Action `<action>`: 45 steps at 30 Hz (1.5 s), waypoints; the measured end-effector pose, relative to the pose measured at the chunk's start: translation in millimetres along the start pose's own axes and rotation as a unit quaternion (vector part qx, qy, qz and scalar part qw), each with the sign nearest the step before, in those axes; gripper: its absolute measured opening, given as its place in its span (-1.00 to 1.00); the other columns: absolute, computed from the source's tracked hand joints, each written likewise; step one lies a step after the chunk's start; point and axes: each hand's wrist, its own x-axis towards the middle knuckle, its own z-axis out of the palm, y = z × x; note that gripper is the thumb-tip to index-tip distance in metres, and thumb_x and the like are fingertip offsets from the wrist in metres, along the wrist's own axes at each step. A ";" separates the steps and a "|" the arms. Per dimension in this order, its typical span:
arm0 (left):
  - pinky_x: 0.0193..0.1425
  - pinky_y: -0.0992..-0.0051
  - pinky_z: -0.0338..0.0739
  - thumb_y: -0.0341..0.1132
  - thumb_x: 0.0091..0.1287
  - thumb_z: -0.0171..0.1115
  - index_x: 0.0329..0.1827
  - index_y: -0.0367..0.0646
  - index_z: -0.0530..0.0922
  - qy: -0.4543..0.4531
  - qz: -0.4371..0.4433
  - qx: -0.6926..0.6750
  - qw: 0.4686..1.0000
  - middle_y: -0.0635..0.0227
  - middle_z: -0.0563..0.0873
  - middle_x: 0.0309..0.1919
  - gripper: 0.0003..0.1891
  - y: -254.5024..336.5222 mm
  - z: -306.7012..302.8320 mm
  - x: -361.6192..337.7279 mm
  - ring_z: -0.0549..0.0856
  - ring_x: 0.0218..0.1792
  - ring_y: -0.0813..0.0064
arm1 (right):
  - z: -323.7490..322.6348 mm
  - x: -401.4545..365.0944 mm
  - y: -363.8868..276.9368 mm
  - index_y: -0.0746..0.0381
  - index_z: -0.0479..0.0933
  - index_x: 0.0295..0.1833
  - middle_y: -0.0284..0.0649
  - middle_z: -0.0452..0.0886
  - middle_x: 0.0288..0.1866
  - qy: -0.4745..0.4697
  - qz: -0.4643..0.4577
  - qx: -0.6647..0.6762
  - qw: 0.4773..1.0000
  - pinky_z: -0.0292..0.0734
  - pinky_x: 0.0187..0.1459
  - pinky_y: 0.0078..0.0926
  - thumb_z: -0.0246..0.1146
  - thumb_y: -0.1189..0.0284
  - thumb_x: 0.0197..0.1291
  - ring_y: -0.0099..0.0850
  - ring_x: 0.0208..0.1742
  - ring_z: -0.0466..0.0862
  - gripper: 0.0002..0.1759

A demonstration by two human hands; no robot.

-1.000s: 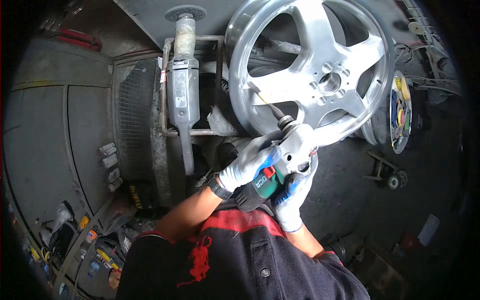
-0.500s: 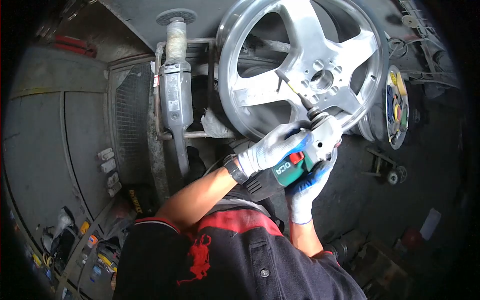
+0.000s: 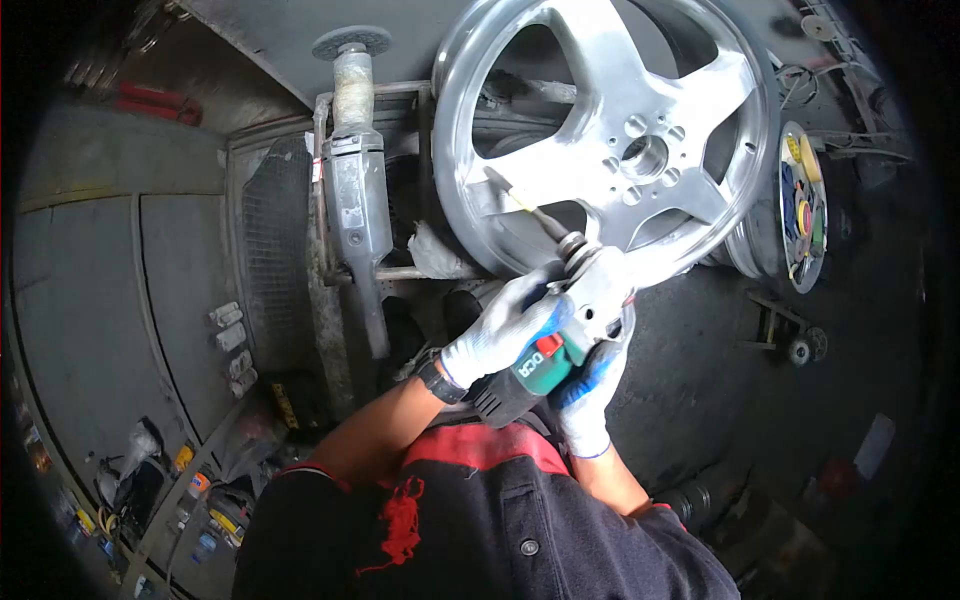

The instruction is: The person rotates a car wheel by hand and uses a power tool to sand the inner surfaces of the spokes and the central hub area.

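Note:
A green and grey DCA power tool [image 3: 545,368] is held between my gloved hands in front of my chest. My left hand [image 3: 515,325], with a black watch at the wrist, wraps round its upper left side near the red switch. My right hand [image 3: 594,385] grips the tool's lower right side. A slim shaft [image 3: 545,222] sticks out of its head toward the upper left, its tip over a spoke. The silver alloy wheel [image 3: 550,168] lies just beyond the tool; whether the tip touches it I cannot tell.
A large grey grinder [image 3: 357,200] with a disc [image 3: 351,41] rests on a metal frame left of the wheel. A round tray of small items [image 3: 785,215] stands to the right. Grey cabinet doors [image 3: 90,300] line the left, with cluttered tools below.
Both hands have moved left and slightly down with the tool. Its tip has shifted left across the wheel, from near a spoke's middle toward the rim.

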 end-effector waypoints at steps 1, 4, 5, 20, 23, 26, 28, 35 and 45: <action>0.29 0.47 0.44 -0.14 0.51 0.17 0.33 -0.37 0.42 -0.003 -0.030 -0.005 1.000 0.28 0.63 0.10 -0.49 4.0 2.4 5.4 0.54 0.12 0.59 | -7.3 2.9 1.8 0.22 0.10 0.58 -0.15 0.40 0.46 0.020 -0.006 -0.020 1.000 0.32 0.44 -0.24 0.15 -0.23 0.34 -0.30 0.41 0.45 -0.04; 0.40 0.43 0.40 -0.23 0.55 0.16 0.46 -0.38 0.32 -0.084 -0.046 0.108 0.989 0.20 0.57 0.25 -0.46 11.2 7.6 33.6 0.54 0.26 0.48 | -12.2 15.7 -6.9 0.25 0.10 0.58 -0.19 0.38 0.45 0.065 0.000 0.094 0.993 0.31 0.45 -0.22 0.18 -0.14 0.38 -0.32 0.43 0.42 -0.08; 0.36 0.43 0.42 -0.22 0.54 0.18 0.44 -0.38 0.34 -0.087 -0.059 0.110 0.988 0.21 0.60 0.21 -0.46 9.6 11.9 42.4 0.56 0.22 0.49 | -23.4 20.2 0.5 0.20 0.09 0.59 -0.21 0.38 0.47 0.042 -0.035 0.096 0.994 0.32 0.45 -0.21 0.12 -0.08 0.45 -0.32 0.43 0.43 -0.17; 0.22 0.44 0.48 -0.27 0.50 0.17 0.27 -0.31 0.47 0.009 0.022 0.106 0.994 0.25 0.66 0.02 -0.61 -14.3 0.9 1.4 0.57 0.06 0.55 | -16.9 -7.9 27.7 0.26 0.14 0.55 -0.18 0.40 0.42 0.012 0.081 0.136 0.987 0.29 0.44 -0.27 0.12 -0.27 0.33 -0.36 0.42 0.42 -0.02; 0.14 0.41 0.53 -0.23 0.48 0.21 0.22 -0.28 0.50 0.030 0.011 0.138 0.990 0.21 0.69 -0.03 -0.62 -22.4 8.2 10.9 0.62 0.00 0.54 | -31.5 -3.7 29.7 0.24 0.17 0.55 -0.19 0.42 0.41 0.002 0.127 0.161 0.979 0.32 0.43 -0.27 0.02 -0.32 0.35 -0.35 0.41 0.44 -0.03; 0.05 0.48 0.53 -0.28 0.47 0.24 0.11 -0.26 0.50 0.013 -0.047 0.230 0.972 0.33 0.65 -0.14 -0.72 -15.6 21.0 28.0 0.56 -0.07 0.63 | -32.8 8.7 18.4 0.16 0.22 0.54 -0.20 0.49 0.37 0.035 0.153 0.252 0.955 0.41 0.39 -0.24 -0.09 -0.36 0.36 -0.30 0.34 0.52 -0.06; 0.02 0.48 0.53 -0.26 0.46 0.26 0.07 -0.26 0.51 0.003 -0.055 0.230 0.972 0.31 0.66 -0.16 -0.72 -21.3 28.7 44.8 0.57 -0.10 0.62 | -40.9 17.3 14.6 0.14 0.30 0.48 -0.22 0.53 0.34 0.067 0.156 0.267 0.949 0.41 0.38 -0.26 -0.10 -0.37 0.36 -0.30 0.32 0.53 -0.10; -0.05 0.45 0.56 -0.02 0.39 0.33 0.01 -0.28 0.57 -0.015 -0.098 0.293 0.951 0.21 0.72 -0.24 -0.56 -11.8 48.7 83.0 0.64 -0.19 0.58 | -48.2 50.0 -0.4 0.10 0.36 0.41 -0.28 0.57 0.22 0.081 0.104 0.319 0.939 0.39 0.36 -0.28 -0.09 -0.30 0.42 -0.36 0.27 0.53 -0.22; -0.03 0.46 0.57 -0.10 0.41 0.33 0.02 -0.28 0.57 0.054 -0.126 0.350 0.927 0.23 0.73 -0.23 -0.61 -12.4 28.1 38.0 0.64 -0.18 0.62 | -32.4 14.4 32.1 0.11 0.39 0.38 -0.24 0.56 0.24 0.046 0.184 0.427 0.884 0.42 0.35 -0.27 -0.21 -0.31 0.44 -0.35 0.26 0.55 -0.20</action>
